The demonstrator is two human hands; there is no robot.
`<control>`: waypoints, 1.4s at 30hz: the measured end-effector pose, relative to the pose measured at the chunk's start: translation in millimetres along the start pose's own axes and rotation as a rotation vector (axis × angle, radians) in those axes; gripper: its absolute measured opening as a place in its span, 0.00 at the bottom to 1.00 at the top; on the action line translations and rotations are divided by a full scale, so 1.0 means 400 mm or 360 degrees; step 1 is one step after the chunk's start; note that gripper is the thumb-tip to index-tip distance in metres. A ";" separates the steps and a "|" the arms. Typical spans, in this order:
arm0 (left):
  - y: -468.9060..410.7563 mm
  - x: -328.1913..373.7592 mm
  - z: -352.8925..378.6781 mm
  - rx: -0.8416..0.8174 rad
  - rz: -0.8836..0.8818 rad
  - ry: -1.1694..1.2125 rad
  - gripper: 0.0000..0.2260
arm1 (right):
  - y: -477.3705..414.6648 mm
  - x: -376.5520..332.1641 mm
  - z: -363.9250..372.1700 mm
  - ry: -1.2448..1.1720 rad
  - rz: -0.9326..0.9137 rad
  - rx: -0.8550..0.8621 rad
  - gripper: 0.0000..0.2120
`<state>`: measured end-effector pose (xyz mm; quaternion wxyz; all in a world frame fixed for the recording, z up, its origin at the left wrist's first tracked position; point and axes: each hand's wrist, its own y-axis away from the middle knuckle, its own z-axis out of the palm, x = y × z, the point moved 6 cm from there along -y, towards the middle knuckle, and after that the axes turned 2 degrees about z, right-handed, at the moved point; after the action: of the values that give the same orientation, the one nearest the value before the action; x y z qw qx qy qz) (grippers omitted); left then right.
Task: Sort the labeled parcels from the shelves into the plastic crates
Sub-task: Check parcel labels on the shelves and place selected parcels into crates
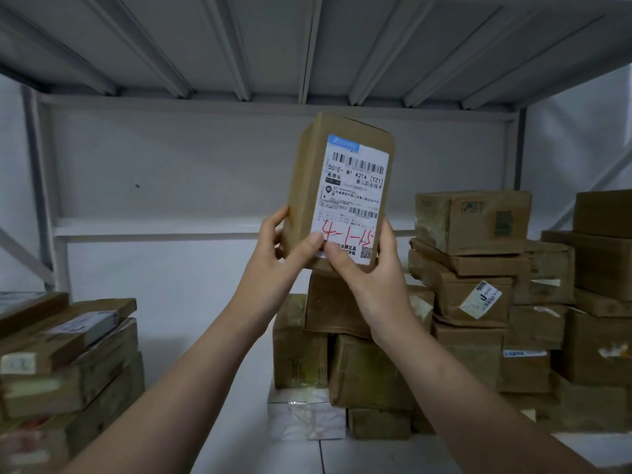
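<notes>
A labelled cardboard parcel point(342, 189) is held upright by left hand point(273, 258) and right hand point(362, 271), fingers curled round it. Stacked parcels point(472, 268) remain at three o'clock; crates are unseen, progress presumably early.

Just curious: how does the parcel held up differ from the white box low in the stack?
The held parcel is brown cardboard, the white box pale. The held parcel stands upright, gripped by left hand and right hand; the white box lies flat beneath brown boxes. Both are rectangular.
</notes>
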<state>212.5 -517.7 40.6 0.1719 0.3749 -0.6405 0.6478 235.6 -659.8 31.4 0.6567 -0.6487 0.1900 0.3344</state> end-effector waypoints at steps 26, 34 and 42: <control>0.082 -0.070 -0.207 0.0470 0.0074 -0.0109 0.22 | 0.030 0.042 0.197 -0.0015 0.0015 -0.0097 0.17; 0.152 -0.126 -0.347 0.0376 -0.0039 -0.0572 0.23 | 0.094 0.154 0.362 0.0058 0.0248 -0.0217 0.23; 0.297 -0.240 -0.461 -0.0052 0.0232 -0.1240 0.30 | 0.214 0.319 0.467 0.0364 0.0363 -0.0097 0.30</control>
<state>143.3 -330.6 -92.0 -0.1245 0.5434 -0.6928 0.4573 232.3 -458.1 -101.7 0.5686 -0.6765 0.3257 0.3363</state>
